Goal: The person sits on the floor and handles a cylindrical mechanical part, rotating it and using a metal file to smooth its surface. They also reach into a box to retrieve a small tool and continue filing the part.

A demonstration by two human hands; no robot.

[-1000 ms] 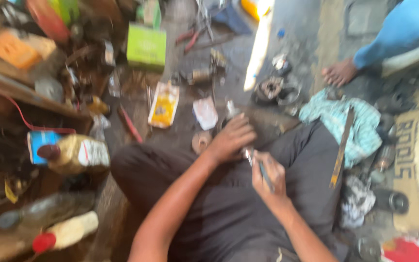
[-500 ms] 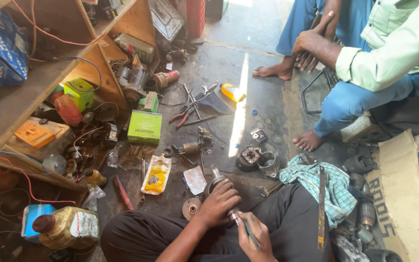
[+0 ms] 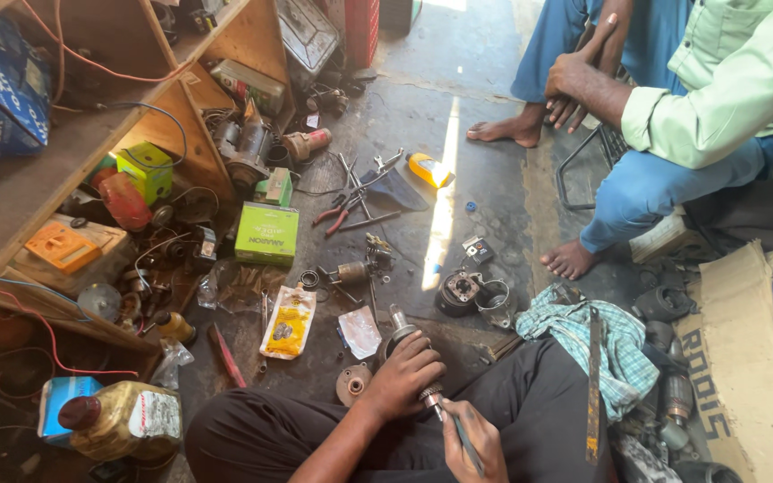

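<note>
- Your left hand [image 3: 402, 376] is wrapped tight around a small motor armature [image 3: 402, 329], low in the view at about 6 o'clock, just above your lap. That grip pins it so the shaft end faces your other hand.
- Your right hand [image 3: 474, 440] is closed pen-fashion on a thin metal tool [image 3: 454, 427], whose tip meets the armature's near end; holding it that short gives fine control.
- At 9 o'clock of the left hand, a round metal end cap [image 3: 352, 385] lies on the floor, near to hand.
- At 11 o'clock lie a yellow sachet [image 3: 287, 323] and a small clear packet [image 3: 361, 332].
- At 1 o'clock a round motor housing [image 3: 461, 291] sits apart.
- At 3 o'clock a checked cloth [image 3: 624, 344] is spread with a long flat metal bar [image 3: 593, 385] across it.
- Far at 1 o'clock, another person's hands [image 3: 574, 85] rest on blue-trousered knees.
</note>
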